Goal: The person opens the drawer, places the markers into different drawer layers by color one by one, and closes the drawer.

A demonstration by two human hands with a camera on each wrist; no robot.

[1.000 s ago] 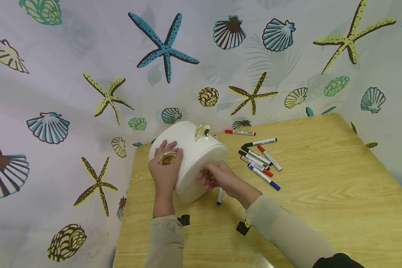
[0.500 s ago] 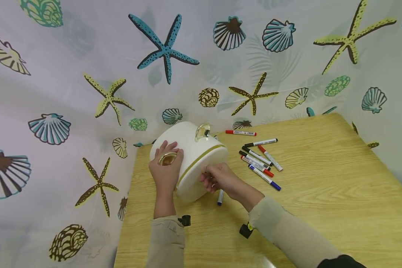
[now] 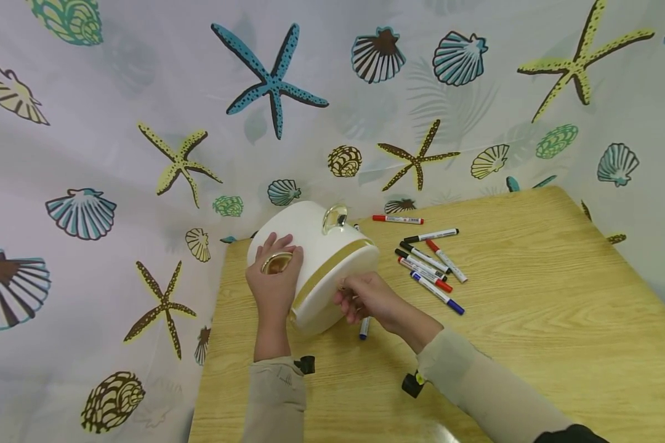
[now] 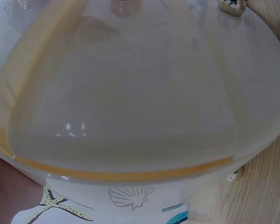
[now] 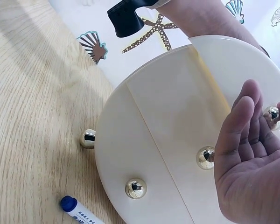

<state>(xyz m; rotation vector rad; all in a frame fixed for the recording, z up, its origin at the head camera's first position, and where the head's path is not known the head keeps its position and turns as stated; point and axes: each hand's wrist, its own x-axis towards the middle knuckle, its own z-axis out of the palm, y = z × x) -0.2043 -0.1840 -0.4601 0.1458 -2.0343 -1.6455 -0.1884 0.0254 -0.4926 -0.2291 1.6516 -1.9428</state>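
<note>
Well, the left hand (image 3: 270, 285) lies on the round white box (image 3: 313, 237), fingers stretched out, with the thumb and fingers around a shiny gold piece (image 3: 278, 263). The right hand (image 3: 368, 295) reaches in from the side and pinches a gold knob (image 5: 272, 115). That knob's white section (image 5: 238, 58) sticks out a bit. The box sits on the wooden table (image 3: 532, 295), left of most pens (image 3: 423, 266).
</note>
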